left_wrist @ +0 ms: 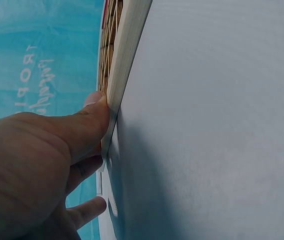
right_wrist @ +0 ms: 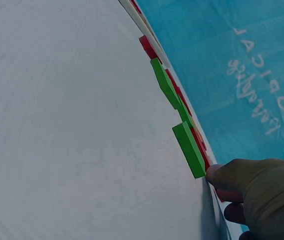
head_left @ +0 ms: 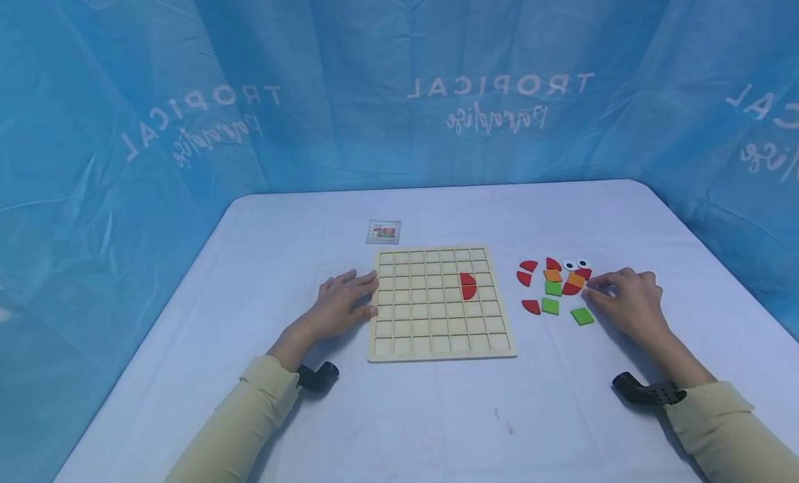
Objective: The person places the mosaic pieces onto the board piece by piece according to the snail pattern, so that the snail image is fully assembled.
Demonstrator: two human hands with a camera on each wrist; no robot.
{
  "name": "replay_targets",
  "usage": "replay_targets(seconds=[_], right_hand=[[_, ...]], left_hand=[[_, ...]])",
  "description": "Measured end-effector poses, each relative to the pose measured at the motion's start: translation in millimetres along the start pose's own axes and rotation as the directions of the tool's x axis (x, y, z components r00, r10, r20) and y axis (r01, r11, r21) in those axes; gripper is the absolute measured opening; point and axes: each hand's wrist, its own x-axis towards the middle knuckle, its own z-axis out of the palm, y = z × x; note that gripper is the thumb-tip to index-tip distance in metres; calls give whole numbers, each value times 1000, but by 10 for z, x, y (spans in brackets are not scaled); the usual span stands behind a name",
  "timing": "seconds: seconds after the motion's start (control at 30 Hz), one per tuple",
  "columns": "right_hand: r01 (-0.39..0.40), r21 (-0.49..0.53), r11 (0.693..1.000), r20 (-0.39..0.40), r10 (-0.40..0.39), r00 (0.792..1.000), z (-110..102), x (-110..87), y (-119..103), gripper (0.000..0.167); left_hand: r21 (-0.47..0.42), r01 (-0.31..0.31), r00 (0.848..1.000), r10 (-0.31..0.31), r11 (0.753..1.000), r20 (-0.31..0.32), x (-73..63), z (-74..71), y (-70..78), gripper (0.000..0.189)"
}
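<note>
A square wooden grid board lies flat on the table, with two red quarter-round pieces side by side in its right part. My left hand rests at the board's left edge, fingers spread and fairly straight; the thumb touches the edge in the left wrist view. Right of the board lies a loose group of flat pieces: red quarter-rounds, green squares, orange squares and two round eye pieces. My right hand is at the group's right side, thumb and forefinger beside a red piece.
Behind the board's left corner lies a small picture card with a gridded coloured figure. A white cloth covers the table. Blue printed sheeting hangs behind and on both sides. Each wrist wears a black strap mount.
</note>
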Motion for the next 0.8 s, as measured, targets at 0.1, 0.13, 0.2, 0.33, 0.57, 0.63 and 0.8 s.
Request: replay_targets(seconds=[0.1,0.13,0.2,0.33,0.57,0.63,0.8], right_hand=[[-3,-1,1000,-2,3,1000,9,1,13,36],[-2,2,1000,-6,2,1000,12,4,16,35],[-1,7,1000,-8,2,1000,18,12,17,35],[-5,8,1000,-2,5,1000,34,35,14,36],[-4,-12,1000,31,4,1000,41,95,0,42],[0,-12,1000,40,0,999,39,112,-5,43],[21,0,1000,50,-21,999,36,129,-2,41]], left_hand=[[3,2,1000,-2,1000,2,-2,-4,7,59],[3,2,1000,-3,1000,3,-2,-6,9,59],[2,5,1000,-5,1000,3,-4,-11,12,59],[-5,10,1000,-10,1000,7,-5,-7,11,59],[-5,6,1000,-6,1000,2,-5,3,1,59],[-4,9,1000,-9,1000,2,-2,3,1,59],[4,14,1000,-14,1000,5,-1,-5,10,58]])
